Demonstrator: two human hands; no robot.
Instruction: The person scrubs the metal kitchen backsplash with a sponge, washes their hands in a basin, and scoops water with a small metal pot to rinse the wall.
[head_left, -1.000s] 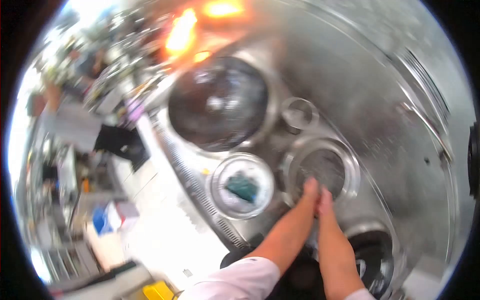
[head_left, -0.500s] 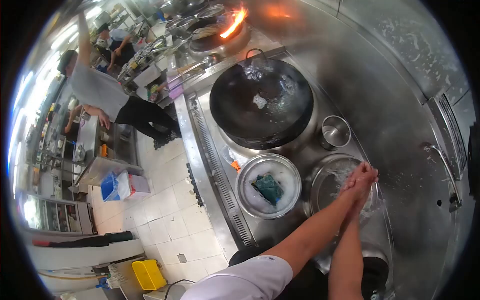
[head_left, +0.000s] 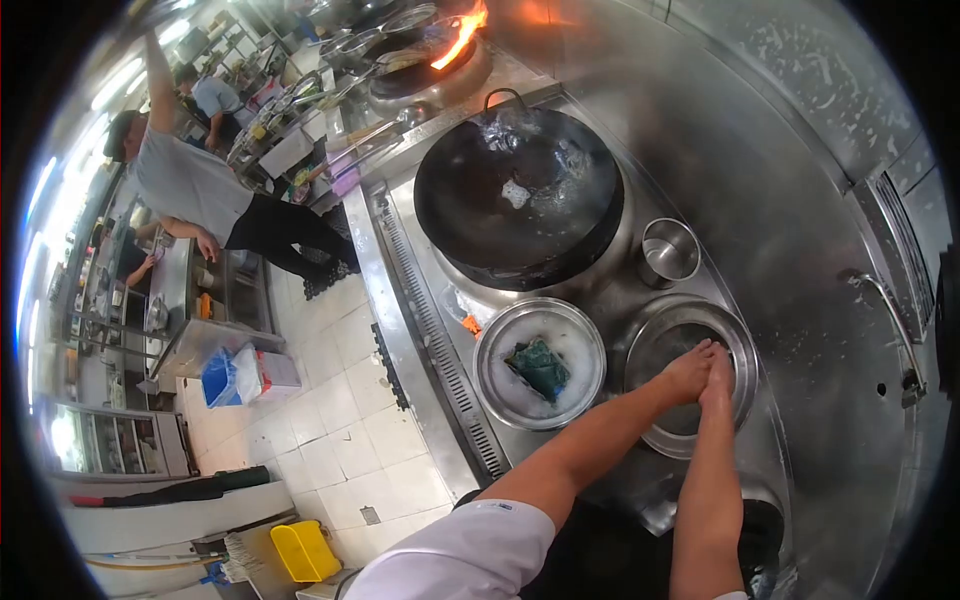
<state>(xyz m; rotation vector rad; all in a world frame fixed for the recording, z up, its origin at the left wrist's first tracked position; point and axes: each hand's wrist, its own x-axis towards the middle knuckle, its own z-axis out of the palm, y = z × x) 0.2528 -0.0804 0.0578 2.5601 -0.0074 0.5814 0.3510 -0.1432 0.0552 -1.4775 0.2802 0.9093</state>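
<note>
In the head view, the basin (head_left: 688, 309) under the hands is round, steel and wide-rimmed, its inside grey and dull with a few bright glints; whether it holds liquid is hard to tell. It stands on the steel counter (head_left: 528, 447), near the back wall, with a small steel cup (head_left: 670, 252) just beyond it. Over the basin, the left hand (head_left: 688, 372) and the right hand (head_left: 718, 380) meet, pressed together at the fingers and palms. The left hand's fingers are bunched against the right hand, with little or no spread; the right hand is mostly seen edge-on, so how far it is curled cannot be told. Both are bare, and no thing shows in either, though the space between the palms is hidden. Just to the left of this basin is a second pan (head_left: 483, 362), also round and steel, filled with white suds, and in the suds lies a crumpled dark green cloth (head_left: 540, 370). Farther back sits a large black wok (head_left: 470, 225), tilted, with a pale patch near its middle. Beyond it, a flame (head_left: 463, 38) rises. On the right, a tap (head_left: 893, 315) hangs along the steel wall.
</note>
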